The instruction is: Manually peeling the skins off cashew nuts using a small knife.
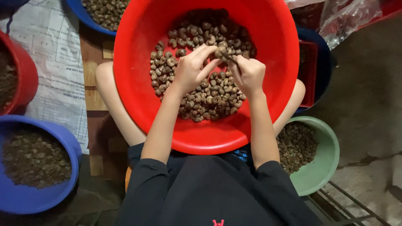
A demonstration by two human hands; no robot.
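Your left hand [190, 69] and right hand [248, 74] meet over red basin [268, 33] resting on your knees. Both grips narrow, fingertips pinching one cashew nut [221, 52] between them, just above nut heap [201, 96] in basin. Green bowl [324, 167] of shell pieces sits by right elbow; blue bowl [25, 201] lies well apart on left.

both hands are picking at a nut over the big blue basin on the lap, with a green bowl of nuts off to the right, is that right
Not quite: the big basin on the lap is red, not blue, as the head view shows. Both the left hand and the right hand do pinch a nut over it, and the green bowl of nuts sits to the right.
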